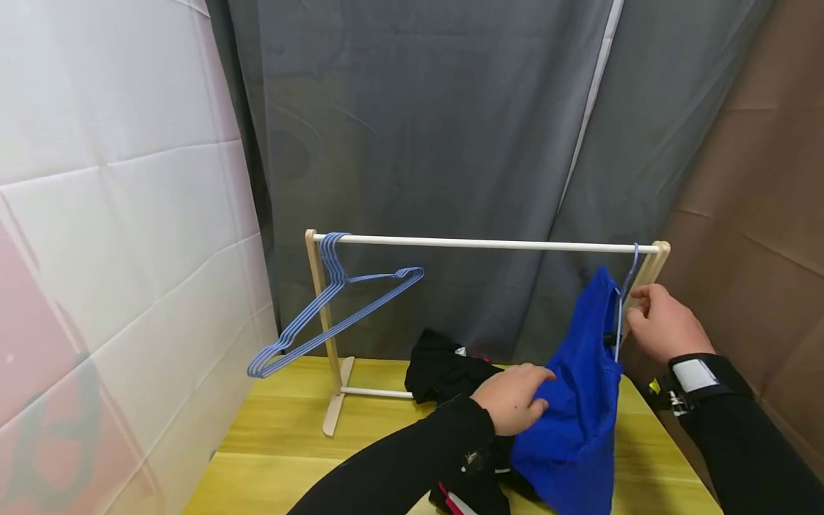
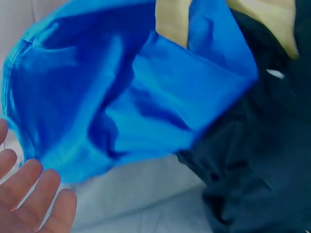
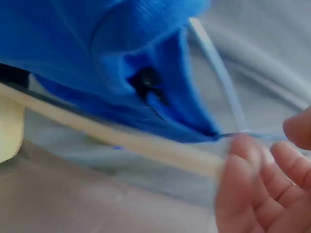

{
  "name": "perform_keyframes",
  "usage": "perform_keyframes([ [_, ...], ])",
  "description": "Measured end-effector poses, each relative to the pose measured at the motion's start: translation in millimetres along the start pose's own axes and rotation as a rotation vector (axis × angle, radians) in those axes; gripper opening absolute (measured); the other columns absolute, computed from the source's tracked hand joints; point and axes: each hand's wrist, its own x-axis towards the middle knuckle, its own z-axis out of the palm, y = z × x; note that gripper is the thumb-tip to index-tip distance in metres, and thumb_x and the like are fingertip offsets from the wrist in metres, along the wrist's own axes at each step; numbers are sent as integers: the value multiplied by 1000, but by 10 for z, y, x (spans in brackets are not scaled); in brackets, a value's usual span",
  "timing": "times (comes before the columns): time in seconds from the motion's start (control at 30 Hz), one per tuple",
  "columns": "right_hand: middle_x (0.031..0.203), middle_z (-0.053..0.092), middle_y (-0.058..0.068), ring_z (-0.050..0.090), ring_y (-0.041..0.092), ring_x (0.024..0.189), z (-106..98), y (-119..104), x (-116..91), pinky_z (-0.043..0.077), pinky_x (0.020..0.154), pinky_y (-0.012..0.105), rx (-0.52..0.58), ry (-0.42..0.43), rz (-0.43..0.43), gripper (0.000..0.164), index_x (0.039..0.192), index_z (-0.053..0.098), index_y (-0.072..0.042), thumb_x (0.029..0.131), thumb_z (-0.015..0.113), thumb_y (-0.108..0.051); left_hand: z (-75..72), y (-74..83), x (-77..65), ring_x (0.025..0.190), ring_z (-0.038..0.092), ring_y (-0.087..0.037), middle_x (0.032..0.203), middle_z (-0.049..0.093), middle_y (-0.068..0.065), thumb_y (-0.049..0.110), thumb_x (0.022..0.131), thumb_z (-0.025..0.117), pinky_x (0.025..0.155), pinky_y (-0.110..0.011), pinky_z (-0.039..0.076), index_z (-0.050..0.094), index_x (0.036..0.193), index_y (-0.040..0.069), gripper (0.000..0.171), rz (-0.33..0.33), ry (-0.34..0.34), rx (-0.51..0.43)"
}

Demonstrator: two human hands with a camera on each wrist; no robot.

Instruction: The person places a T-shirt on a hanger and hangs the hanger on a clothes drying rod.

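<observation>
A blue garment (image 1: 573,422) hangs on a light-blue hanger (image 1: 619,325), hooked over the right end of the rack's white rail (image 1: 476,244). My left hand (image 1: 515,397) is beside the garment's left side in the head view. In the left wrist view its fingers (image 2: 30,182) are spread and relaxed near the blue cloth. My right hand (image 1: 669,323) is just right of the hanger, by the rack's wooden end post. In the right wrist view, thumb and fingers stand apart around the hanger wire (image 3: 223,77), without a visible pinch.
Several light-blue hangers (image 1: 296,332) hang together at the rail's left end. Dark clothing (image 1: 444,368) lies heaped on the yellow wooden table (image 1: 257,443), beneath and beyond my left arm. A grey curtain (image 1: 412,129) stands behind the rack, with fabric walls at both sides.
</observation>
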Motion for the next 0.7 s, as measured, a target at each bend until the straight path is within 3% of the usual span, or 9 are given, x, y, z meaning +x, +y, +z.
perform_keyframes([
  [0.17, 110, 66, 25, 59, 31, 82, 14, -298, -188, 49, 65, 43, 13, 24, -120, 30, 120, 60, 1, 106, 47, -22, -59, -316, -279, 120, 54, -3, 132, 60, 10, 30, 102, 60, 102, -19, 40, 57, 138, 23, 37, -9, 72, -35],
  [0.33, 106, 68, 16, 57, 24, 78, 86, -635, -351, 50, 63, 37, 93, -72, -210, 28, 120, 62, -4, 108, 49, -26, -142, -589, -517, 123, 54, -8, 132, 60, 5, 25, 103, 59, 105, -23, 39, 57, 137, 18, 35, -48, 118, -66],
  [0.53, 102, 66, 6, 54, 22, 77, 294, -913, -421, 48, 63, 32, 169, -125, -266, 23, 116, 64, -10, 108, 50, -27, -290, -925, -786, 124, 54, -16, 133, 58, -2, 20, 103, 57, 108, -31, 40, 56, 137, 12, 34, -127, 216, -140],
  [0.7, 98, 65, 0, 55, 19, 77, 540, -979, -485, 47, 67, 35, 187, -168, -269, 20, 112, 67, -15, 107, 53, -29, -395, -1171, -1061, 124, 53, -24, 132, 58, -7, 15, 102, 59, 105, -39, 42, 56, 134, 9, 33, -158, 347, -125],
])
